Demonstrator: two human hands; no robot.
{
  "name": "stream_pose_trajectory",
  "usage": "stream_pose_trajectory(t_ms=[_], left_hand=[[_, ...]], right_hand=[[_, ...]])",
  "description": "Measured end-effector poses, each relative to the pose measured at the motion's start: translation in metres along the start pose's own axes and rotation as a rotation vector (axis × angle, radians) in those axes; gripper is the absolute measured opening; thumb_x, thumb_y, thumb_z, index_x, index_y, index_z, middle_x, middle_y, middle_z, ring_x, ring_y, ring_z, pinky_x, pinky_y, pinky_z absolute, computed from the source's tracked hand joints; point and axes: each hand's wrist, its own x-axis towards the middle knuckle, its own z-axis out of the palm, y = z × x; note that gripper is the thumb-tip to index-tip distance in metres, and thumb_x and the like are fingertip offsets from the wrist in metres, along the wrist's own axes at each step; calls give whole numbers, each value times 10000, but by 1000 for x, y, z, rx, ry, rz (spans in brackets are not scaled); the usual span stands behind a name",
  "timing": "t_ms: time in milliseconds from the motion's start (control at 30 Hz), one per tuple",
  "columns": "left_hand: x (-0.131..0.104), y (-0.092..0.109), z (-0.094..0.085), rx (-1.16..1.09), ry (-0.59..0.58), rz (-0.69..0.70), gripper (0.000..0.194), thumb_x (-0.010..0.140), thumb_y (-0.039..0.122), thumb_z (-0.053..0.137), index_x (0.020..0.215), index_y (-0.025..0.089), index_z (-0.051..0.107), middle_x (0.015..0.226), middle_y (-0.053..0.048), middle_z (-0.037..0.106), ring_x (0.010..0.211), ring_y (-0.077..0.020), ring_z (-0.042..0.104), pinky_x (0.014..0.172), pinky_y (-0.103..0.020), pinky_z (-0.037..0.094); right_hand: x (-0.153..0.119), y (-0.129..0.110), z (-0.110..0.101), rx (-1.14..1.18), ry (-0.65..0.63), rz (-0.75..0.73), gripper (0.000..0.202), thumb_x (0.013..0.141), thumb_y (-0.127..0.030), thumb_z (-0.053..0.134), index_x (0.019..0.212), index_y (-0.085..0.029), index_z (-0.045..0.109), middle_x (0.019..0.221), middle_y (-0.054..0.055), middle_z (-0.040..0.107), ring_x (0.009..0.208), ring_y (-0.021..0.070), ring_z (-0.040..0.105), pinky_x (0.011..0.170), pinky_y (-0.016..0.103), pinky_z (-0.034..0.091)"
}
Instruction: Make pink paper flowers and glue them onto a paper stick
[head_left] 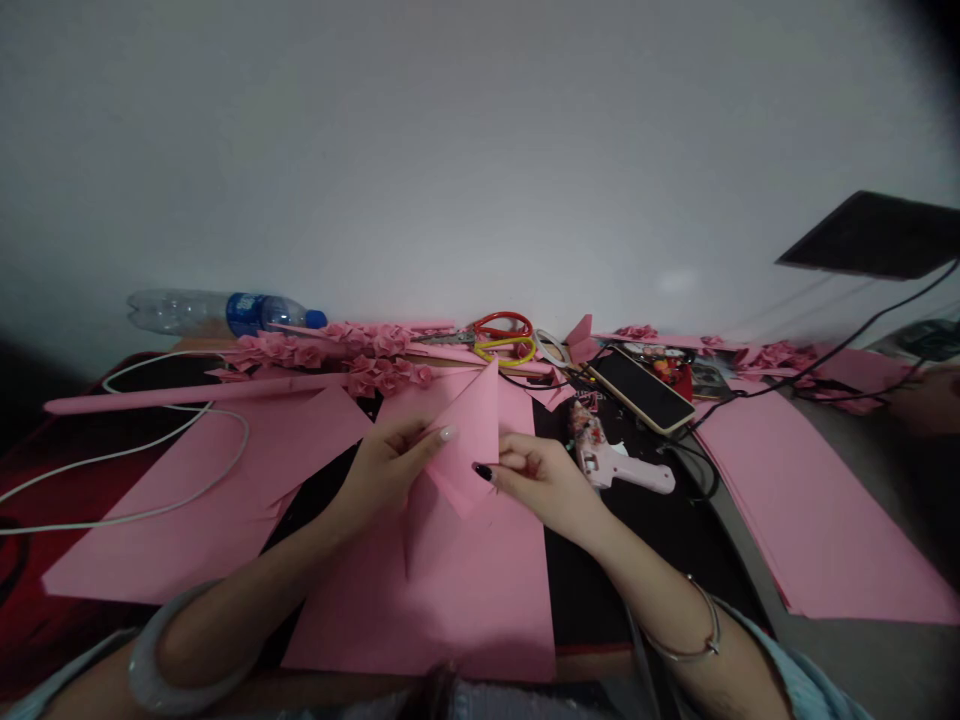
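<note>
A folded piece of pink paper point(471, 440), pointed at its top, is held up between both hands over a large pink sheet point(480, 600). My left hand point(397, 455) pinches its left side, thumb lying on the front face. On the right edge, my right hand point(544, 482) grips the same paper between thumb and curled fingers. Behind the hands lie pink paper flowers point(382, 375) and scissors point(504, 338) with red and yellow handles. A pale pink glue gun point(622, 468) rests to the right of my right hand.
A phone point(643, 388) lies past the glue gun, with dark cables near it. Stacked pink sheets point(825, 510) are on the right, more sheets point(202, 490) on the left. A rolled pink paper stick point(187, 393) and a plastic bottle point(225, 311) lie at the back left.
</note>
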Motion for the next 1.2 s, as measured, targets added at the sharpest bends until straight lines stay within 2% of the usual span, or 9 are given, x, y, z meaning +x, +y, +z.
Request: stream_pose_trajectory(t_ms=[100, 300, 433, 533, 667, 800, 933, 1033, 1200], left_hand=[[1, -3, 0, -46, 33, 4, 295, 786, 466, 666, 730, 176, 672, 674, -19, 656, 676, -167, 602, 595, -259, 500], [3, -14, -6, -118, -64, -86, 251, 792, 432, 679, 817, 183, 698, 714, -6, 667, 618, -130, 604, 533, -227, 509], [4, -22, -10, -223, -111, -113, 175, 812, 371, 682, 836, 197, 682, 719, 6, 672, 635, -124, 628, 560, -232, 536], [6, -24, -13, -274, -139, -91, 142, 812, 320, 681, 851, 186, 701, 813, -41, 709, 653, -139, 643, 538, -237, 532], [9, -18, -15, -329, -142, 19, 184, 826, 333, 633, 849, 183, 737, 902, -106, 731, 713, -194, 668, 515, -267, 523], [7, -12, -15, -257, -134, -28, 261, 851, 384, 581, 784, 184, 735, 773, -63, 711, 703, -189, 651, 601, -298, 533], [2, -3, -12, -57, -139, -85, 199, 776, 379, 700, 807, 184, 722, 765, -10, 695, 713, -145, 610, 677, -261, 499], [1, 1, -11, -30, -153, -53, 191, 777, 368, 704, 850, 192, 719, 869, -21, 716, 819, -157, 619, 741, -259, 488], [4, -7, -14, -70, -192, -77, 388, 794, 534, 647, 971, 198, 723, 1002, -55, 713, 722, -149, 597, 599, -241, 461]], right_hand=[[-1, -1, -1, -76, 27, -33, 277, 852, -409, 613, 708, -172, 622, 523, -45, 546, 508, 119, 587, 510, 228, 470], [0, -2, -7, -71, 183, -63, 258, 865, -393, 611, 903, -161, 717, 583, -22, 601, 473, 105, 533, 438, 211, 423], [2, 3, -9, 71, 183, -51, 235, 817, -381, 683, 941, -200, 768, 725, 19, 720, 635, 158, 653, 571, 262, 528], [3, 5, -11, 230, 175, -55, 201, 749, -329, 759, 932, -249, 783, 887, 43, 770, 781, 173, 692, 688, 283, 545], [1, 2, -13, 359, 136, -6, 192, 701, -290, 768, 884, -239, 796, 892, 59, 771, 644, 136, 655, 555, 233, 505], [1, -1, -12, 375, 134, 21, 190, 745, -345, 722, 815, -187, 798, 686, 43, 736, 503, 99, 561, 500, 218, 468], [3, 2, -9, 235, 182, -20, 153, 685, -277, 808, 813, -198, 777, 789, 40, 765, 695, 139, 666, 676, 247, 528], [4, 4, -9, 170, 188, -39, 178, 701, -281, 801, 861, -210, 771, 849, 43, 772, 725, 149, 681, 693, 267, 539], [6, 7, -11, 199, 232, -48, 138, 697, -259, 796, 834, -245, 788, 842, 30, 780, 771, 149, 697, 738, 262, 532]])
